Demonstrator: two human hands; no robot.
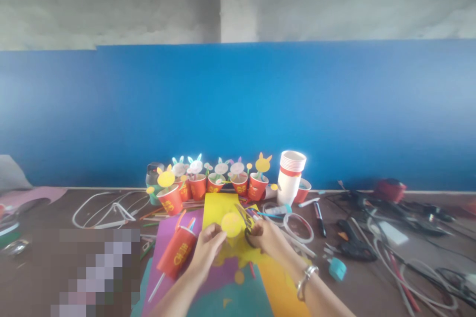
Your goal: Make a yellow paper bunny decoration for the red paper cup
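Just beside left hand (209,243): tipped red cup (177,253) (straws (192,223) inside)

Blue partition (238,109) — grey concrete (148,5) above

Brown table (368,287) beneath coloured paper (241,302), cups (288,185), marker (319,219).

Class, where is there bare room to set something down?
Bare brown tabletop shows beside the right forearm, in front of the black glue gun; another patch lies between the pink paper sheet and the looped white cable. It's crowded between the left hand and right hand, and along the red paper cups. Pixelation hides part of the front left.
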